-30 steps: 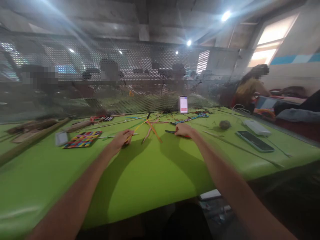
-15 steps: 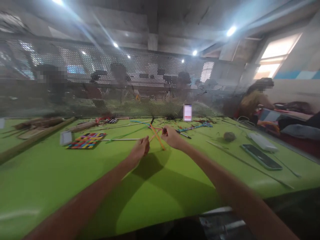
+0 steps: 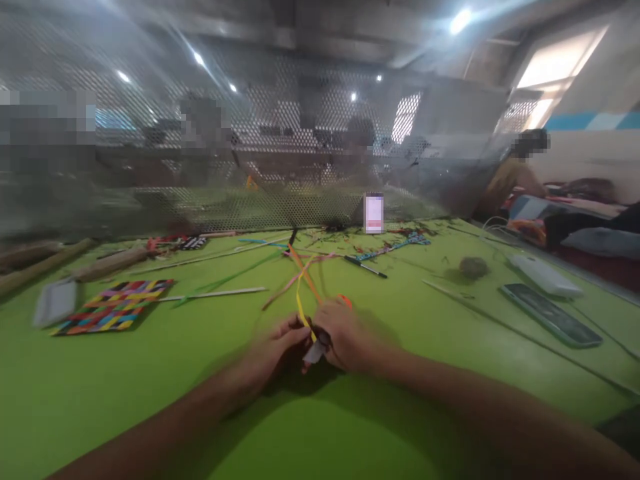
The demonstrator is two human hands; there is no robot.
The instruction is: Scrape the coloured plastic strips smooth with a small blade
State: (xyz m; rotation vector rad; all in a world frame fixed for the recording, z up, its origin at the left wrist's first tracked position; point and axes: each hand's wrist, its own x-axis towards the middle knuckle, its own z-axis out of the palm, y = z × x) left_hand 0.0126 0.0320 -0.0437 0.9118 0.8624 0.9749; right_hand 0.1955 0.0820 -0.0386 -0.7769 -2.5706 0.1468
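My left hand [image 3: 286,343] is closed, with thumb and finger pinching a narrow yellow strip [image 3: 299,300]. The strip runs up toward the crossed strips on the table. Close beside it, my right hand [image 3: 343,337] is closed as well; its fingers hide most of what they grip. A small whitish piece [image 3: 314,352] shows between the hands, and an orange-red edge [image 3: 345,301] peeks out above the right hand. Just beyond lie an orange strip [image 3: 306,268] and a pink strip [image 3: 285,285], crossing each other.
A multicoloured woven mat [image 3: 117,305] lies left, next to a white box [image 3: 55,301]. A pen [image 3: 367,267] and patterned blue strips [image 3: 395,249] are farther back. On the right are a phone [image 3: 550,315], a white block [image 3: 547,275] and a long thin stick [image 3: 500,320]. Mesh stands behind.
Both hands have come nearer to me and together, away from the crossed strips. A yellow strip, a whitish piece and an orange-red edge now show at the hands. The view has shifted.
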